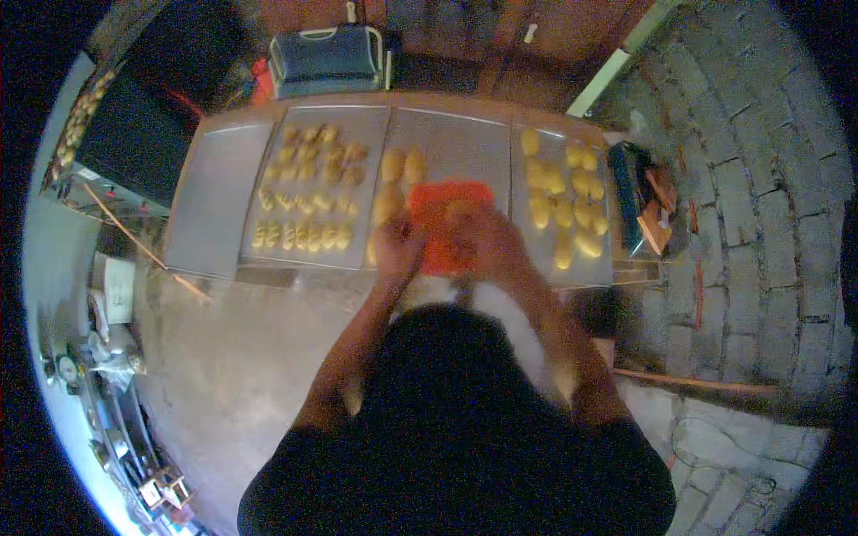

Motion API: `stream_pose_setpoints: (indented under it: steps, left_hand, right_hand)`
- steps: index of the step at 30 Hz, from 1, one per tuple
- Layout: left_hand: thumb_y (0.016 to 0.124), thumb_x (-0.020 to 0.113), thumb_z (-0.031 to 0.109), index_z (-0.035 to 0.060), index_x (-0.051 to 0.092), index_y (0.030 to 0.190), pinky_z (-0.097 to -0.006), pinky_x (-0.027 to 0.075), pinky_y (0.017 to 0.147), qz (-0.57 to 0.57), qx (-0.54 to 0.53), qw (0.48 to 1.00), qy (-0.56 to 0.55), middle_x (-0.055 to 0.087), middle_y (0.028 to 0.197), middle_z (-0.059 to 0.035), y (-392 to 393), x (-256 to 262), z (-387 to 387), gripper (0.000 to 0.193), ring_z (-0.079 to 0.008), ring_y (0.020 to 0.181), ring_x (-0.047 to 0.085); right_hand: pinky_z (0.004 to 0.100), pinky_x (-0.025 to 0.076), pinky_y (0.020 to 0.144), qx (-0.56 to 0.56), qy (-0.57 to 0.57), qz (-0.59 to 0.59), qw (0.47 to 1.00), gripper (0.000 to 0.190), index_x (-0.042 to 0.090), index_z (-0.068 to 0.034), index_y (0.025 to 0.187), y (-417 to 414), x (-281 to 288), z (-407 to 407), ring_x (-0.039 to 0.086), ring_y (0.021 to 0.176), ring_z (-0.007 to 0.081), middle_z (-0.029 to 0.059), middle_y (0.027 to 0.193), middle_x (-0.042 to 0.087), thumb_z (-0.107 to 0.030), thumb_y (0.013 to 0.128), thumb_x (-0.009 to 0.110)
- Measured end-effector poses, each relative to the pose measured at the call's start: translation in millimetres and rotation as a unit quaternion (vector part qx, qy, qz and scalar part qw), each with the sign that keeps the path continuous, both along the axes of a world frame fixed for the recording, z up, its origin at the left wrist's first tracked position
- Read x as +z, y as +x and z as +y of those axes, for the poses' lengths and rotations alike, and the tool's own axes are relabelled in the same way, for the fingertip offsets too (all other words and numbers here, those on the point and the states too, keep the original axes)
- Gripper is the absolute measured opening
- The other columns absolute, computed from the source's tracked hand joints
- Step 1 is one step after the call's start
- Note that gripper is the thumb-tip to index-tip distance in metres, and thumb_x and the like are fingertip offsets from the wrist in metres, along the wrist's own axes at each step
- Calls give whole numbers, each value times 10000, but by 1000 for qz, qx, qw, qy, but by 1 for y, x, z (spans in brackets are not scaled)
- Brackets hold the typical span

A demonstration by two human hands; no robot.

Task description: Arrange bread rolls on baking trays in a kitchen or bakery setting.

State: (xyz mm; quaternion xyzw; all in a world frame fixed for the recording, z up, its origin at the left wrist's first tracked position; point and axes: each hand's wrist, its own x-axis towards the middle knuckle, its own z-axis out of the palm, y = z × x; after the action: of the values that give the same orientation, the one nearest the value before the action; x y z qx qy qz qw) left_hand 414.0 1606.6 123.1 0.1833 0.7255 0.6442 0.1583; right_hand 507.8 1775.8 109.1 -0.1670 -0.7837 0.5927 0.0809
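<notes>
A red, shallow tray or basket (452, 191) lies in front of my body, over the lower part of a metal baking sheet (449, 137). My left hand (400, 246) is at its left edge, the fingers curled and blurred. Over the right part of the red tray is my right hand (495, 241), near a pale roundish piece (461, 209) that looks like bread or dough. Whether either hand grips anything cannot be made out. Oblong yellowish bread rolls (392, 166) sit on the sheet just beyond my left hand, partly hidden by it.
To the left, another baking sheet (375, 127) bears rows of small ridged rolls (301, 238). A bare metal sheet (218, 194) lies at the far left. Larger rolls (563, 213) fill the right sheet. A chair (325, 63) stands behind the table; a block wall (744, 201) rises at right.
</notes>
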Motion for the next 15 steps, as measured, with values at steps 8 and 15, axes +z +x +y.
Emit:
stream_pose_setpoints:
  steps: [8,15]
  left_hand:
    - [833,656,244,-11,615,942,-399,493,721,9,39,999,-37,629,860,-140,25,-43,-4,280,-253,794,610]
    - [846,634,234,7,606,1000,-413,490,720,79,26,996,-37,623,840,-147,25,-69,-1,276,-256,767,602]
  right_hand:
    - [416,490,867,-125,180,-1,976,298,600,-61,1077,4,32,-35,616,957,326,138,1025,647,-283,880,632]
    - [405,479,871,-107,76,29,991,282,592,-54,1110,1,17,-18,621,971,278,116,1034,655,-266,926,566]
